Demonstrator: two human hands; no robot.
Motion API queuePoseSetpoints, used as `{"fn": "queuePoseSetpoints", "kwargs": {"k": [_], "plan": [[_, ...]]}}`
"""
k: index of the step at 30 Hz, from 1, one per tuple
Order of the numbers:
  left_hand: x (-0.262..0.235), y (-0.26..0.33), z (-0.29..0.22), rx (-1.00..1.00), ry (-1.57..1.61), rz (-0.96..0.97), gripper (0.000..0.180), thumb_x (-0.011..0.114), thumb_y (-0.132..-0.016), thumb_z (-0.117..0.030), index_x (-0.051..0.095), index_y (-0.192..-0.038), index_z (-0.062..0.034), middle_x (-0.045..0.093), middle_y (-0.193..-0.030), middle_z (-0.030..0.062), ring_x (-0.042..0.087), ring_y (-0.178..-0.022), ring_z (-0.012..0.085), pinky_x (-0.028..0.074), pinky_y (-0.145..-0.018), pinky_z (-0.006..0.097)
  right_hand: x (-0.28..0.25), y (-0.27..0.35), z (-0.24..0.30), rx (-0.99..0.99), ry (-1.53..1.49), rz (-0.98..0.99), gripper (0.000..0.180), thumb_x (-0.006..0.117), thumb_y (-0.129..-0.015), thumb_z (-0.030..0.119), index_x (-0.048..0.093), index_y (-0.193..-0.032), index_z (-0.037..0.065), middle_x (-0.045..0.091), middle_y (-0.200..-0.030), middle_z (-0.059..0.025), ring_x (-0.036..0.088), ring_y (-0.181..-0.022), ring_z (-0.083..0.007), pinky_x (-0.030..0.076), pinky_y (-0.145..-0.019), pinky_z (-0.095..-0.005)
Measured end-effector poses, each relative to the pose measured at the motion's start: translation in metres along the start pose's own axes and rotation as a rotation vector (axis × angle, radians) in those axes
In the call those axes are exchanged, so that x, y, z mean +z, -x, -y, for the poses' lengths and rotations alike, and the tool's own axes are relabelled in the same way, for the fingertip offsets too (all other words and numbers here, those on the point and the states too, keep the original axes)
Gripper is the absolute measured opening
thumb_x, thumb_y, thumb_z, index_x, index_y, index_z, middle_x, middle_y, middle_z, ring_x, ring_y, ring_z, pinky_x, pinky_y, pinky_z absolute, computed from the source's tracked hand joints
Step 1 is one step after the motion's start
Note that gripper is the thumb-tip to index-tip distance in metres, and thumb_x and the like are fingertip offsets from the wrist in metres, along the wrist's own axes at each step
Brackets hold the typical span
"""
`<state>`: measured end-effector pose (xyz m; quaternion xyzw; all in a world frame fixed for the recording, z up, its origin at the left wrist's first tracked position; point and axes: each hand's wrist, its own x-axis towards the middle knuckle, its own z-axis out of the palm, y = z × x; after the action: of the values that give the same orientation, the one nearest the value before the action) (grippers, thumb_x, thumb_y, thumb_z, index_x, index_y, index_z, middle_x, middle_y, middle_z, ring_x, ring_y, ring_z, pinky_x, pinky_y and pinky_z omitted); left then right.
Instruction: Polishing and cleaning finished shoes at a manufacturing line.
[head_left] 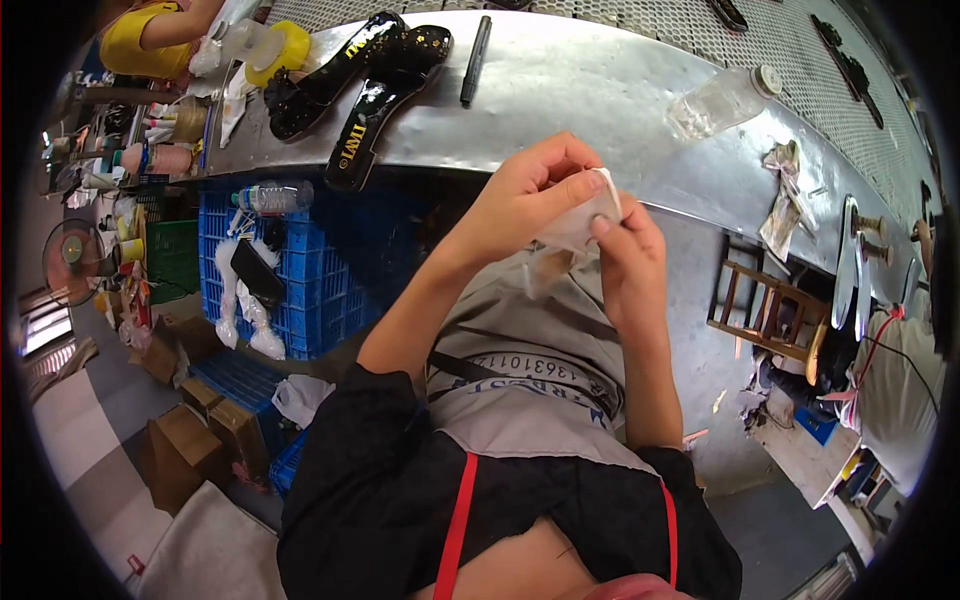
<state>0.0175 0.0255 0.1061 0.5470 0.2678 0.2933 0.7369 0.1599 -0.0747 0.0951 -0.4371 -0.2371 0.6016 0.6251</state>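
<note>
- Head view: the left hand [530, 200] pinches a thin, floppy white piece [572, 226].
- The right hand [632, 245] pinches it too, so it is between both hands.
- Two shiny black shoes [375, 112] lie on the silver metal desk [560, 90].

Near the centre of the frame, the white piece [572, 226] is partly covered by the fingers of the left hand [525, 200] and the right hand [632, 250], so its full outline cannot be made out. Just below, a brownish thing [550, 272] is blurred, and its kind cannot be told. At the upper left, a person in yellow [150, 40] is cut off by the frame's edge. At the right, a person in pale clothing [900, 395] is partly lost in the dark rim. At the lower left, a grey cloth [215, 550] is cut off by the bottom edge.
</note>
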Motion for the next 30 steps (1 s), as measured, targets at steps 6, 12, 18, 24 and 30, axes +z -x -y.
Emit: {"fn": "queuePoseSetpoints", "kwargs": {"k": [6, 12, 18, 24, 30], "plan": [[-0.006, -0.006, 0.0, -0.024, 0.121, -0.053, 0.016, 0.064, -0.103, -0.016, 0.061, -0.112, -0.0029, 0.068, -0.093, 0.0029, 0.062, -0.075, 0.0047, 0.047, -0.057, 0.019, -0.007, -0.007, 0.004, 0.346, -0.533, 0.123, 0.028, 0.058, -0.093, 0.019, 0.057, -0.116, 0.004, 0.055, -0.081, -0.0012, 0.039, -0.054, -0.0076, 0.028, -0.045, -0.0246], [0.006, -0.007, 0.019, -0.024, 0.072, -0.083, 0.016, 0.064, -0.104, -0.016, 0.062, -0.111, -0.0021, 0.069, -0.093, 0.0029, 0.062, -0.075, 0.005, 0.047, -0.059, 0.019, -0.006, 0.0, 0.005, 0.296, -0.781, 0.127, 0.024, 0.058, -0.099, 0.015, 0.057, -0.123, 0.009, 0.058, -0.082, -0.0006, 0.042, -0.057, -0.0063, 0.026, -0.043, -0.0237], [0.053, 0.005, 0.051, 0.352, -0.587, -0.39, 0.014, 0.06, -0.103, -0.009, 0.061, -0.114, -0.001, 0.067, -0.085, 0.008, 0.062, -0.069, 0.0157, 0.049, -0.063, 0.03, 0.003, -0.023, 0.001, -0.086, -0.121, -0.274, 0.011, 0.071, -0.099, 0.015, 0.067, -0.104, 0.007, 0.068, -0.097, -0.0002, 0.053, -0.066, -0.0016, 0.039, -0.052, -0.0194], [0.074, 0.01, 0.046, 0.321, -0.367, -0.321, 0.013, 0.052, -0.106, -0.007, 0.06, -0.115, -0.0012, 0.067, -0.093, 0.009, 0.064, -0.079, 0.0144, 0.051, -0.071, 0.029, -0.004, -0.021, 0.004, -0.415, 0.246, -0.266, 0.013, 0.071, -0.1, 0.018, 0.066, -0.102, 0.005, 0.071, -0.095, -0.0033, 0.054, -0.066, -0.0021, 0.041, -0.053, -0.019], [0.055, -0.009, 0.027, 0.093, 0.22, -0.342, 0.016, 0.049, -0.109, -0.014, 0.06, -0.114, -0.0027, 0.067, -0.095, 0.0029, 0.061, -0.082, 0.0083, 0.05, -0.073, 0.025, -0.015, -0.004, 0.023, -0.053, -0.56, 0.198, 0.012, 0.067, -0.1, 0.012, 0.064, -0.105, 0.002, 0.05, -0.153, -0.0198, 0.064, -0.091, -0.0136, 0.043, -0.051, -0.02]]}}
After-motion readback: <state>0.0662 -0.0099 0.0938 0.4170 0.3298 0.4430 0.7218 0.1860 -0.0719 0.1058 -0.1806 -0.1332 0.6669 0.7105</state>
